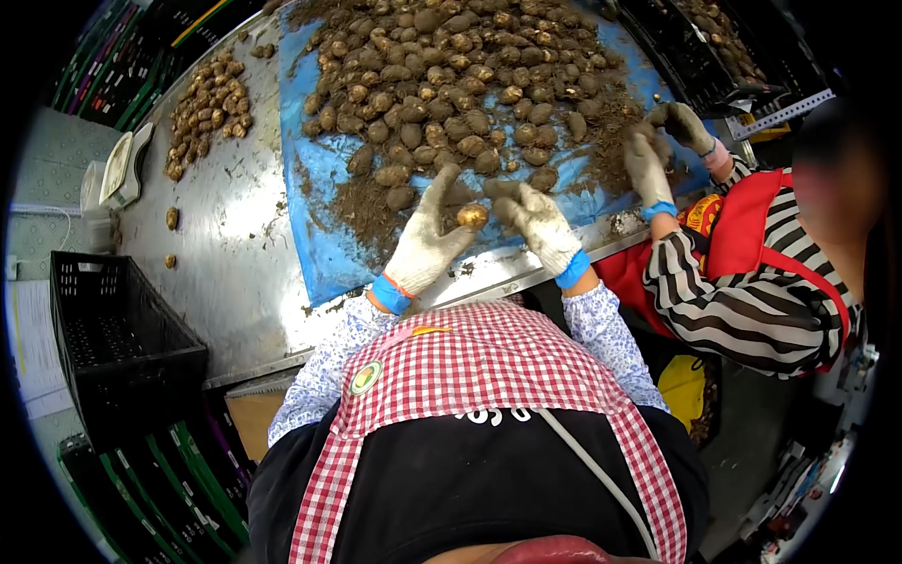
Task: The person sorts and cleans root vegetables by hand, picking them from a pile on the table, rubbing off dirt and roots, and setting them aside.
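My left hand (425,246), in a soiled white knit glove with a blue wristband, holds a rounded brown taro (472,217) near its thumb tip. A pale yellowish side of that taro faces up. Just right of it is my right hand (545,230), gloved the same way, fingers apart and pointing left; its darkened fingertips come close to the taro. Both hands are above the near edge of a blue plastic sheet (318,246). Beyond them lies a big heap of soil-covered taros (423,85), with loose dirt and root fibres (366,211) around it.
A smaller pile of taros (211,108) lies on the metal table (235,263) at left, near a white scale (127,167). A black crate (127,329) stands at the left. On the right, a co-worker's gloved hands (648,169) reach over the sheet; black crates (700,56) stand behind.
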`<state>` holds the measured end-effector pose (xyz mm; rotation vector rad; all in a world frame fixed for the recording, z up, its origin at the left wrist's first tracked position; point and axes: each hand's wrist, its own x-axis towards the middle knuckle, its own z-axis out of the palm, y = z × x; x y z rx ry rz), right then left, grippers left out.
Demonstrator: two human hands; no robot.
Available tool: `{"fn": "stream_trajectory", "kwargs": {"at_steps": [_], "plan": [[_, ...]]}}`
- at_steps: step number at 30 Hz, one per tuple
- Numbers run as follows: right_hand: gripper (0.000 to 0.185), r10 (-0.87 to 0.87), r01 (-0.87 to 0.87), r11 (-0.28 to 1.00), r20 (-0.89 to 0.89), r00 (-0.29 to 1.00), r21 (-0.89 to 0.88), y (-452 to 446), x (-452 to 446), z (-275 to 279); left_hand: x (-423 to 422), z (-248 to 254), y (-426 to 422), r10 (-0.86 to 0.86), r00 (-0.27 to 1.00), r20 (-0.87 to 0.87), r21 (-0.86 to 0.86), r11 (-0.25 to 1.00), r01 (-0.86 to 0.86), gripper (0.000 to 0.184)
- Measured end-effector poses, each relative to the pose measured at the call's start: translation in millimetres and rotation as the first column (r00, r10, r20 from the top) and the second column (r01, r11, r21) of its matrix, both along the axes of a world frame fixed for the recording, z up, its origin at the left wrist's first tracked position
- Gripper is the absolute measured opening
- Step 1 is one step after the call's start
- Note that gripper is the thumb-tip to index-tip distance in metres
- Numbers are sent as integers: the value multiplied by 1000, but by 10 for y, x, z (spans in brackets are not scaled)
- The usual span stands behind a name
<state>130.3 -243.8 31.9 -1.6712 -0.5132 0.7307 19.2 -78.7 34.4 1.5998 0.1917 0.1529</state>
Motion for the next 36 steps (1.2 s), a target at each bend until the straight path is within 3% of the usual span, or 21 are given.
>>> {"fn": "stream_trajectory", "kwargs": {"at_steps": [4, 7, 10, 11, 12, 14, 15, 17, 18, 20, 21, 22, 25, 26, 28, 30, 31, 32, 33, 35, 36], "plan": [[37, 67, -72, 997, 166, 984, 25, 141, -118, 21, -39, -25, -70, 10, 977, 211, 508, 853, -118, 82], [33, 189, -131, 978, 420, 888, -165, 205, -73, 150, -114, -12, -93, -32, 993, 114, 367, 930, -12, 83], [31, 162, -51, 962, 408, 898, -270, 303, -23, -14, -145, 0, -91, 1, 999, 35, 258, 966, -10, 80], [33, 67, -21, 988, 292, 954, -156, 337, -29, -8, -116, -89, -48, 36, 999, 38, 175, 984, -43, 79], [36, -75, 123, 986, 354, 932, -115, 370, 48, -326, -99, -135, -16, 74, 996, 42, 91, 993, -77, 77], [38, -148, 234, 947, 347, 926, -219, 336, 167, -494, -134, 56, 19, 114, 993, 21, -198, 974, -108, 69], [34, -239, 269, 936, 149, 959, -227, 358, 204, -538, -161, 2, 96, 133, 991, -13, -324, 937, -130, 66], [31, -35, 17, 996, 212, 977, 89, 197, 239, -1019, -242, -197, 174, 153, 988, -12, -444, 885, -142, 57], [35, 66, -72, 985, 41, 997, 156, 163, 326, -1389, -255, -234, 183, 169, 985, -44, -532, 830, -166, 57], [36, 366, -174, 900, 476, 799, -400, 351, 20, -410, -236, -265, 160, 188, 977, -103, -695, 689, -206, 58], [38, 469, -243, 775, 272, 840, -584, 453, -143, 313, -243, -246, 145, 156, 984, -83, -585, 792, -174, 52], [40, 512, -186, 811, 519, 684, -554, 440, -140, 135, -248, -310, 160, 100, 989, -111, -505, 851, -143, 48], [38, 579, -321, 807, 559, 593, -496, 446, -38, -130, -215, -210, 219, 71, 984, -163, -587, 794, -155, 41], [34, 579, -403, 803, 418, 700, -438, 421, -71, 91, -223, -173, 277, 46, 977, -209, -631, 757, -171, 39], [25, 501, -341, 861, 514, 696, -377, 412, -37, -10, -227, -320, 424, -2, 987, -159, -800, 586, -128, 38], [19, 516, -224, 703, 268, 814, -675, 560, 164, 37, -218, -409, 551, 18, 989, -149, -943, 300, -148, 41], [15, 678, -73, 554, 398, 618, -830, 588, 406, -412, -212, -506, 605, 45, 990, -135, -990, 23, -136, 39], [18, 615, 186, 670, 677, 405, -719, 494, 590, -691, -207, -566, 677, 60, 983, -175, -983, 37, -177, 40], [24, 598, 187, 593, 584, 549, -783, 552, 698, -377, -206, -613, 756, 77, 974, -214, -975, 50, -218, 40], [23, 332, 326, 659, 651, 682, -678, 682, 1063, -232, -198, -619, 876, 97, 955, -281, -951, 104, -290, 41], [21, 495, 428, 644, 772, 398, -634, 708, 1265, -223, -177, -595, 950, 137, 946, -295, -946, 99, -309, 42]]}}
